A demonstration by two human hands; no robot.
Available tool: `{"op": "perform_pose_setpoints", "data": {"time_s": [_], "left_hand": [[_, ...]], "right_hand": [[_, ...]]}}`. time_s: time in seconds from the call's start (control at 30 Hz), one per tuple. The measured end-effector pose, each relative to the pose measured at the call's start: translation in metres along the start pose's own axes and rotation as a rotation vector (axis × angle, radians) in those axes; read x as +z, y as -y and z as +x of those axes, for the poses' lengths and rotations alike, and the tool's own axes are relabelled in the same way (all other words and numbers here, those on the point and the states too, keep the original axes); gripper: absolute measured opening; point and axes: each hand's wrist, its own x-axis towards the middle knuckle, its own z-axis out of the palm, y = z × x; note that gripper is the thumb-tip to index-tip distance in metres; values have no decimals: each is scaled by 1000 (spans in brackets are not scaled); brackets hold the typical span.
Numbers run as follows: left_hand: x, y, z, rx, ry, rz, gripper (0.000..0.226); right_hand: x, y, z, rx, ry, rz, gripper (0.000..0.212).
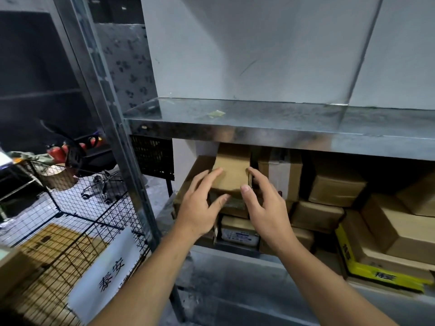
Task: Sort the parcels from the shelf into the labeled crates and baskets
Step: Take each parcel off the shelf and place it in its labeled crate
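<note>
A small brown cardboard box sits on top of a stack of parcels at the left end of the lower shelf level, just under the upper metal shelf board. My left hand holds its left side, fingers on the front face and thumb under the bottom edge. My right hand grips its right edge, thumb on the front and fingers round the side. More cardboard parcels fill the shelf to the right. A wire crate with a white label stands at lower left.
The shelf's metal post stands between the parcels and the wire crate. A yellow-edged carton lies at the lower right of the shelf. Behind the crate are an office chair and red fire extinguishers.
</note>
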Motion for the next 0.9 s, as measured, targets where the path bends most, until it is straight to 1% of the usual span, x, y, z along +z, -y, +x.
{"op": "perform_pose_setpoints", "data": {"time_s": [0.07, 0.13, 0.23, 0.27, 0.33, 0.4, 0.5, 0.57, 0.6, 0.7, 0.77, 0.87, 0.9], "left_hand": [[-4, -2, -10, 37, 5, -13, 56], [-7, -6, -20, 32, -13, -95, 51], [-9, -10, -31, -75, -53, -377, 43], [-9, -9, -33, -115, -87, -436, 40], [-8, -8, -35, -190, -171, -435, 36], [-9, -5, -35, -267, -192, -413, 39], [-9, -4, -38, -320, -90, -511, 53], [-9, -6, -41, -336, -50, -603, 48], [-8, -6, -42, -342, -57, -608, 45], [-5, -4, -44, -370, -113, -509, 53], [-5, -5, -44, -356, -119, -480, 58], [-6, -12, -45, -303, -131, -467, 56], [-8, -14, -45, -291, -142, -490, 52]], "right_hand": [[4, 2, -2, 30, -19, 76, 53], [8, 4, -5, 65, -20, 141, 46], [12, 5, -9, 80, -22, 243, 39], [13, 5, -11, 78, -20, 293, 38], [15, 5, -15, 86, -7, 405, 38], [17, 4, -21, 95, 5, 491, 37], [20, 1, -29, 125, 45, 573, 38], [22, -1, -30, 129, 61, 546, 39], [22, -2, -29, 115, 63, 480, 40], [20, -3, -28, 81, 53, 265, 38], [19, -1, -28, 84, 67, 247, 35], [20, -1, -28, 87, 101, 290, 51], [20, 0, -27, 92, 108, 345, 51]]}}
